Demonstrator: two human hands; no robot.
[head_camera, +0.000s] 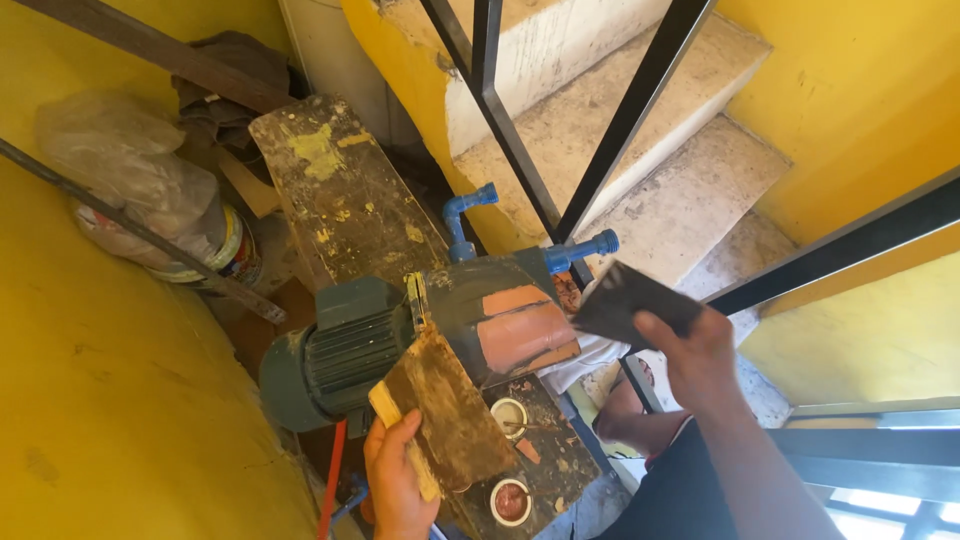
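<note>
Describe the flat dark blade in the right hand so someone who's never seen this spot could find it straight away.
Start at the concrete stairs between the yellow walls, then drop to the green pump motor at their foot. Just right of it, the right hand pinches a thin, flat, dark scraper blade. Unlike the crusted brown board in the left hand, it is smooth and nearly black.

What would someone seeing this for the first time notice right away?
Bright yellow walls enclose the scene. At centre sits a grimy green pump motor with blue pipe fittings, below concrete stairs. The left hand holds a stained wooden board by its handle, while the right hand grips a dark flat scraper.
</note>
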